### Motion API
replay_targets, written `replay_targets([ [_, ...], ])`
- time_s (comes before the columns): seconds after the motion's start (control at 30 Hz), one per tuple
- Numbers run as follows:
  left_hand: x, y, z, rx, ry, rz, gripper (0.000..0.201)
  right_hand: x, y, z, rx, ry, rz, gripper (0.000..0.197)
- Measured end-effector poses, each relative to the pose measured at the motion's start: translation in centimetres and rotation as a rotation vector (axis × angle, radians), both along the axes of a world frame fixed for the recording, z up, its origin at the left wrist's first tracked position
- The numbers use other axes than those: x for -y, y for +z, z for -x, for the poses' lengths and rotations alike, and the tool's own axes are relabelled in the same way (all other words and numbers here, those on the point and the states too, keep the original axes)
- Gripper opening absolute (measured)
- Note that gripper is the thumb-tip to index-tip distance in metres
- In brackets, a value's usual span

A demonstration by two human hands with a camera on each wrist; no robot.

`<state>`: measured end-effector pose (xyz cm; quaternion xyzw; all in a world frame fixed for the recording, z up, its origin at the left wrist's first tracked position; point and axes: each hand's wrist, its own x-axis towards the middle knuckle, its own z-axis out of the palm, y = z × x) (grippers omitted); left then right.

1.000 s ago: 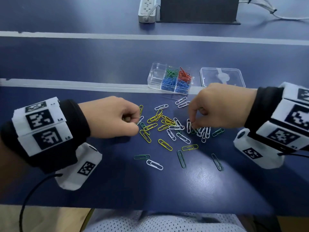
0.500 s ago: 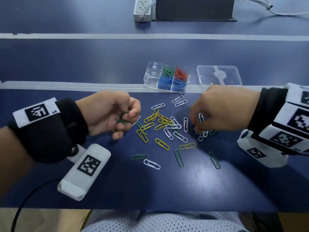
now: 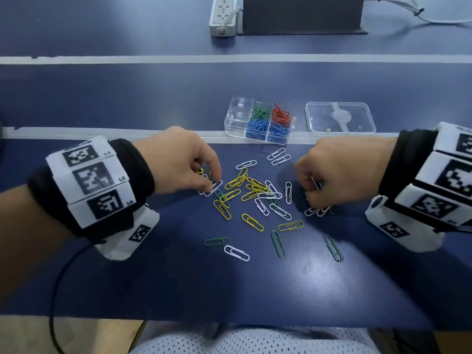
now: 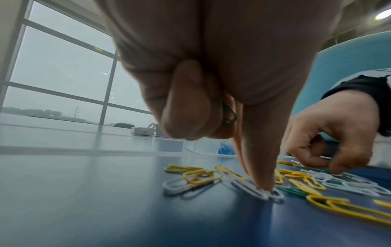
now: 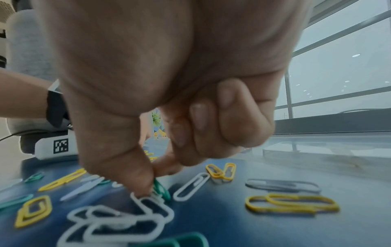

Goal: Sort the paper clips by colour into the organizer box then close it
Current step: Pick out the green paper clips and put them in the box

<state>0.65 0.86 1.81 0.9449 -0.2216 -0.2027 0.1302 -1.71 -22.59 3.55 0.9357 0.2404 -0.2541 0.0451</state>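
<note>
Loose yellow, white and green paper clips [image 3: 251, 191] lie scattered on the blue table. The clear organizer box [image 3: 231, 118] stands open behind them, with green, red and blue clips in its compartments; its left compartments look empty. Its lid [image 3: 339, 117] lies to the right of it. My left hand [image 3: 210, 186] holds a green clip [image 4: 228, 115] in its curled fingers while the index fingertip [image 4: 263, 185] presses on a white clip [image 3: 214, 187]. My right hand [image 3: 310, 194], at the right of the pile, pinches a green clip [image 5: 161, 188] between thumb and fingers.
A power strip [image 3: 223, 16] and a black box [image 3: 301, 14] stand at the far edge, with cables [image 3: 419, 14] to the right. A white tape line [image 3: 102, 132] crosses the table. Single green clips [image 3: 333, 247] and a white one [image 3: 236, 252] lie nearer the front edge.
My left hand has turned palm down and gone back to the pile, its index finger now on a white clip. My right hand stays at the right of the pile, still picking.
</note>
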Motion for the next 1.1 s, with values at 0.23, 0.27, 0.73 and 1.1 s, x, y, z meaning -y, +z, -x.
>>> replay_targets([
  [0.23,0.6,0.3,0.7,0.076,-0.187,-0.034,0.019,0.0,1.0,-1.0,0.046,-0.093,-0.133,0.018],
  [0.27,0.7,0.2,0.7,0.073,-0.212,-0.053,0.018,-0.1,1.2,-1.3,0.048,-0.109,-0.151,0.019],
  [0.73,0.8,0.1,0.7,-0.037,-0.098,-0.098,0.015,-2.7,1.9,-9.2,0.227,-0.437,-0.411,0.019],
  [1.1,1.1,1.8,-2.9,-0.148,0.065,0.158,0.013,-4.1,1.6,-10.0,0.254,-0.42,-0.375,0.023],
])
